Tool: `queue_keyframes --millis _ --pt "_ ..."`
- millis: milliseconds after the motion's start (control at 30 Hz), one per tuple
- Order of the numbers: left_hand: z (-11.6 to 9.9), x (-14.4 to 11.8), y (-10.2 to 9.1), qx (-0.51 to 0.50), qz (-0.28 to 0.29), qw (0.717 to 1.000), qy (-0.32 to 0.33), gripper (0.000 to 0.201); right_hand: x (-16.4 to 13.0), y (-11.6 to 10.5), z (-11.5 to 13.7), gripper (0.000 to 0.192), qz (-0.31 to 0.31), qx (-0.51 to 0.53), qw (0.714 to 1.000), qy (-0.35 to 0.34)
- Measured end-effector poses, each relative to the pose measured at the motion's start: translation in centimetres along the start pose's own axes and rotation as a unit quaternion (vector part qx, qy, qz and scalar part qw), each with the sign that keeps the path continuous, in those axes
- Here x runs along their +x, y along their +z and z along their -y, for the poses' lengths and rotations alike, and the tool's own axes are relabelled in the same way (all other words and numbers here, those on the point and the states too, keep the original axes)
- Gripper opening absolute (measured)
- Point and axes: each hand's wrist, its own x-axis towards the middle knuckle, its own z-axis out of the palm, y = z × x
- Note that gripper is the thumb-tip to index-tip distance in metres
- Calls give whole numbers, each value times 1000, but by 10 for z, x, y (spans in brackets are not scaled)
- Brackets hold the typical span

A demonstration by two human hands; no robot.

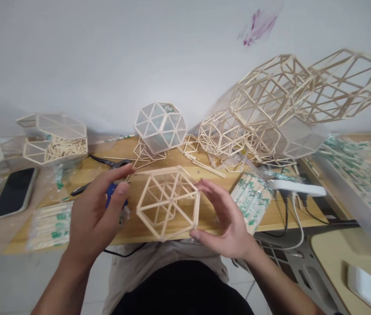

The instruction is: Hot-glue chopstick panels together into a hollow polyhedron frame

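A hexagonal frame of thin wooden sticks (171,201), with spokes meeting at its centre, is tilted up above the table edge. My right hand (226,223) grips its right side, thumb at the lower corner and fingers at the upper one. My left hand (98,208) is at the left with thumb and index finger apart. Its index fingertip is close to the frame's upper left stick; whether they touch I cannot tell. Behind that hand shows a blue object (111,192), partly hidden, its kind unclear. Dark-handled pliers (109,162) lie just beyond.
Paper-sided stick polyhedron (161,124) and large joined stick frames (270,94) stand by the wall. A phone (15,192), wrapped stick bundles (49,225), another wrapped bundle (251,199) and a power strip (298,188) with cables lie around. A box of short sticks (65,148) sits left.
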Motion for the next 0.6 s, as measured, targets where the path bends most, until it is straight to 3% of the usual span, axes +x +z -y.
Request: queue_keyframes --millis 100,267,433,600 --pt "7 -10 6 -61 -36 992 -104 39 3 3 -4 74 -72 165 976 119" --pt "25 -26 20 -175 -5 970 -166 45 15 8 -14 41 -160 322 882 305" --pt "25 -40 31 -210 29 958 -192 52 13 14 -23 30 -176 374 845 340" --pt "21 -50 41 -165 37 972 -163 55 1 20 -30 27 -180 369 857 310"
